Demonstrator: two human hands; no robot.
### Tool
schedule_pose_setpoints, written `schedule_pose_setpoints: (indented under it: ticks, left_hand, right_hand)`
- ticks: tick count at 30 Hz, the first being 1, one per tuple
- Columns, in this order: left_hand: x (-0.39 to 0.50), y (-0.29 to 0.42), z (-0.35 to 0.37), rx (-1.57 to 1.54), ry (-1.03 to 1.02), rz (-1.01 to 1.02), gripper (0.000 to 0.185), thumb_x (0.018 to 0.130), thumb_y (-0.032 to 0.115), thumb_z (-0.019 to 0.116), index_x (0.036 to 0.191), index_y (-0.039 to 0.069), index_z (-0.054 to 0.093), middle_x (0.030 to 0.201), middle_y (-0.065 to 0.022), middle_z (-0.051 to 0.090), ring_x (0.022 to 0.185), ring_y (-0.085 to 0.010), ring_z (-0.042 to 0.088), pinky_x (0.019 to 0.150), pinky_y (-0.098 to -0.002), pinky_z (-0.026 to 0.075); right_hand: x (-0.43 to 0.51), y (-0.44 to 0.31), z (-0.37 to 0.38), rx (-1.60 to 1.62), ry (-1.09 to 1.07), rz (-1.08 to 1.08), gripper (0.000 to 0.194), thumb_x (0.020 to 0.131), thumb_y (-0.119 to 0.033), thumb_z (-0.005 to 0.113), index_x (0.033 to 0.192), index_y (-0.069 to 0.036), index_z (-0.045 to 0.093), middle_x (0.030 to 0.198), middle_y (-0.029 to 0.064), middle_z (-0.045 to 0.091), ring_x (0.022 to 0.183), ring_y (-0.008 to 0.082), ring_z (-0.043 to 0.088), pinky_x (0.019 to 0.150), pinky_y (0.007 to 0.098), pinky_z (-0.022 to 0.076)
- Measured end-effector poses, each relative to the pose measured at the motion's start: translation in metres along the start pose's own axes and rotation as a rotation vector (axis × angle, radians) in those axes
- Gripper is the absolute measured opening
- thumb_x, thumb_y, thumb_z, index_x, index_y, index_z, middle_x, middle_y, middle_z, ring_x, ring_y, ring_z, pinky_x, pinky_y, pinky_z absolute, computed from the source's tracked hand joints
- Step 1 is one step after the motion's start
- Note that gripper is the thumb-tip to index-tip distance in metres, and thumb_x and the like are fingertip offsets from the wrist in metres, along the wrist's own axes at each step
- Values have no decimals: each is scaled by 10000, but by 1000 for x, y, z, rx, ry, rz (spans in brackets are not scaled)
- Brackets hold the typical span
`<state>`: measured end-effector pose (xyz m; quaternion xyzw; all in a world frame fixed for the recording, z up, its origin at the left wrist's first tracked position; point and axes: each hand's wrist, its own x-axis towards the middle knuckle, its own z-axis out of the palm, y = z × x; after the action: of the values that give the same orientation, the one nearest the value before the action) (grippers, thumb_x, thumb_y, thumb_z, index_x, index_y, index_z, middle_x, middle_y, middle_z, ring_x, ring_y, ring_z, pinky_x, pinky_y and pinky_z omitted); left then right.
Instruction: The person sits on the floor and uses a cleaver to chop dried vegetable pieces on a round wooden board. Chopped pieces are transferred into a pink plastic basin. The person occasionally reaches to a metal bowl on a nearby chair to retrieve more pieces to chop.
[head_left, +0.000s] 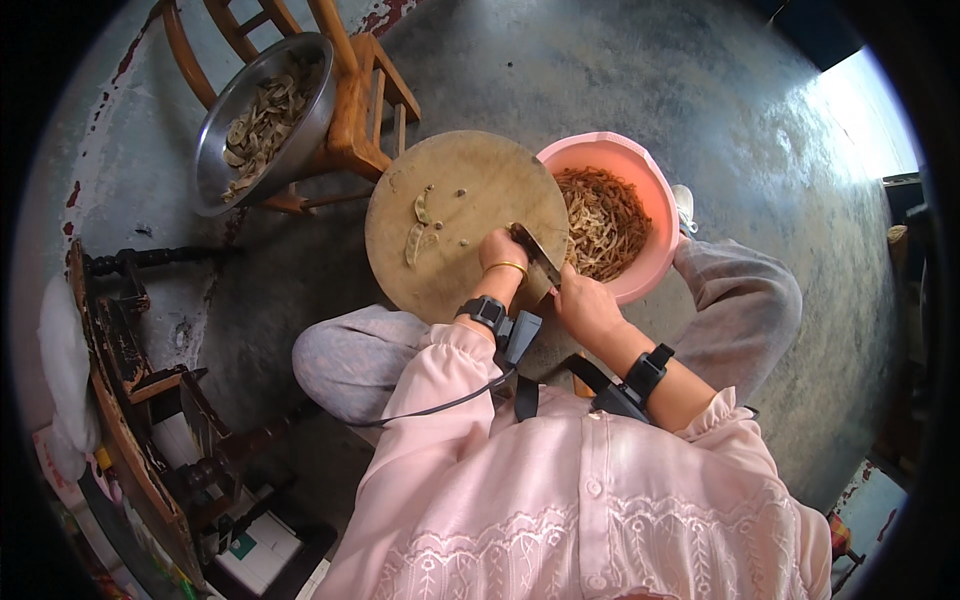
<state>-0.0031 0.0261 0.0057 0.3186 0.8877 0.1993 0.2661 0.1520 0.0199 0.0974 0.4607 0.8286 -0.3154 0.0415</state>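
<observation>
My right hand (589, 301) grips a knife (537, 247) by its handle, the dark blade slanting up to the left over the right part of a round wooden chopping board (457, 169). Close against the blade near its tip is my left hand (501, 251), its fingertips mostly hidden, so I cannot tell whether it holds anything. A few dried flat bean pods (413, 244) and some small round bits, perhaps beans (461, 193), lie on the board's left half. Right of the board, a pink plastic basin (661, 217) holds pale and brown shredded strips (604, 225), partly covered by the board's edge.
A metal basin (324, 97) of dried pods (274, 124) rests tilted on a wooden chair (352, 135) at upper left. Worn dark wooden furniture (135, 360) stands at left. My knees flank the board and pink basin above a concrete floor (495, 82).
</observation>
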Motion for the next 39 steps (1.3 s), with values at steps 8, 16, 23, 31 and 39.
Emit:
schedule_pose_setpoints:
  ticks: [8, 16, 23, 31, 39]
  left_hand:
    - [6, 3, -1, -1, -24, -10, 215, 722, 174, 624, 826, -6, 679, 867, -244, 621, 865, -377, 618, 748, -402, 500]
    - [4, 4, -3, -11, -26, -15, 169, 688, 107, 613, 800, 1, 682, 856, -246, 622, 862, -385, 610, 759, -402, 489]
    - [3, 4, -5, 51, -4, -27, 161, 677, 65, 590, 795, 18, 688, 830, -249, 621, 839, -378, 618, 751, -394, 495]
    - [9, -3, -3, 2, -55, -51, 160, 713, 116, 604, 801, 14, 690, 842, -243, 628, 830, -374, 625, 750, -395, 495]
    - [21, -20, 13, -66, -61, -56, 121, 701, 46, 612, 785, -14, 675, 794, -197, 644, 755, -311, 640, 674, -381, 508]
  right_hand:
    - [37, -16, 0, 21, 20, -25, 164, 806, -109, 475, 894, 30, 480, 758, 252, 609, 753, 410, 604, 676, 479, 482]
    - [20, 0, 0, 33, -27, 17, 193, 796, -125, 493, 898, 38, 512, 775, 268, 613, 771, 418, 608, 701, 472, 489]
    - [48, -7, 9, 64, 22, -14, 193, 786, -120, 501, 888, 44, 503, 783, 262, 612, 788, 416, 602, 709, 479, 483]
    - [7, -8, 8, -21, -45, 54, 159, 818, -90, 447, 889, 18, 539, 785, 232, 639, 775, 371, 639, 712, 437, 508]
    - [24, 10, -9, -3, -19, -45, 174, 832, -114, 450, 904, 38, 497, 771, 234, 629, 764, 384, 625, 684, 451, 503]
